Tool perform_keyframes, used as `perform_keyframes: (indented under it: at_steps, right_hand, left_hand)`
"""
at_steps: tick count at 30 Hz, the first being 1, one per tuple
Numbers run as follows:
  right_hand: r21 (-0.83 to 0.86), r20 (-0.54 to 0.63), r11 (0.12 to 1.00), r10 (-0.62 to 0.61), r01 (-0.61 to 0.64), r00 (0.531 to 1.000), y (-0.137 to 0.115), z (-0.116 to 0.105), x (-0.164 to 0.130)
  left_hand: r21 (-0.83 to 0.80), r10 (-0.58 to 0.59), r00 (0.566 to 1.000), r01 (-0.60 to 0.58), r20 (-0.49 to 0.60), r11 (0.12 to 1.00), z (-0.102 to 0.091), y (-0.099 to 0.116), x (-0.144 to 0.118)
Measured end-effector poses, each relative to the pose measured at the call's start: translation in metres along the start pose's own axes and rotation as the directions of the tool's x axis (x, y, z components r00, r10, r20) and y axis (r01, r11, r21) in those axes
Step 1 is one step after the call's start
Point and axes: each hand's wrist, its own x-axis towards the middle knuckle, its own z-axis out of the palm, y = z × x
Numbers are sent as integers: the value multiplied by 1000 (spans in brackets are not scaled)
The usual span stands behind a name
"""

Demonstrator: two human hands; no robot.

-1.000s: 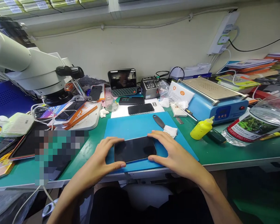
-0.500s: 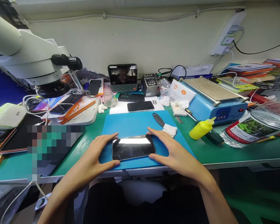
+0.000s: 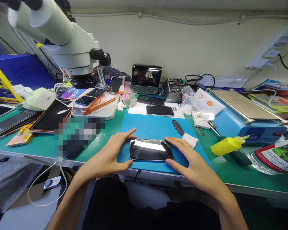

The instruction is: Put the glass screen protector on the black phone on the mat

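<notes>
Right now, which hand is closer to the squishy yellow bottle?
The right hand. It rests at the right end of the black phone, with the yellow plastic squeeze bottle off to its right. The left hand is at the phone's far end, farther away.

Green tabletop (image 3: 242,172), crowded. Blue mat (image 3: 153,127) at the front edge, centre. Microscope (image 3: 69,48) on a white base (image 3: 103,112) to the left, tablet (image 3: 51,116) just beside it. Right side: blue heating plate (image 3: 244,118), yellow squeeze bottle (image 3: 227,145), plastic water bottle (image 3: 276,156) lying flat. Small black meter (image 3: 172,90) and screen unit (image 3: 146,79) near the back wall.
</notes>
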Motion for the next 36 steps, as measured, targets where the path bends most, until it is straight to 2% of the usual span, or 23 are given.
perform_keyframes:
  at_steps: [2, 4, 8, 11, 16, 28, 36]
  right_hand:
    - [-94, -124, 987, -139, 128, 982, -13, 3, 5]
    - [-183, -206, 951, -285, 250, 936, -33, 10, 13]
    - [-292, -108, 879, -423, 378, 900, -80, 35, 28]
    - [-443, -80, 806, -471, 392, 878, -97, 52, 32]
    - [-565, 7, 701, -524, 435, 852, -97, 57, 30]
    - [-665, 115, 582, -539, 468, 834, -110, 53, 34]
    - [-682, 49, 594, -546, 427, 837, -112, 60, 30]
  left_hand:
    - [-14, 17, 1000, -17, -11, 1000, -1, 0, 0]
    - [-34, 33, 999, -34, -22, 999, -1, 0, -1]
    - [-148, 2, 998, -10, -57, 989, 0, -2, -1]
    - [-250, -59, 992, 29, -114, 968, 3, -6, 1]
    - [-237, -29, 989, -6, -145, 972, 6, -11, 6]
    - [-229, -16, 990, -17, -139, 973, 5, -13, 4]
    - [-125, 32, 995, -44, -94, 991, -2, -3, 0]
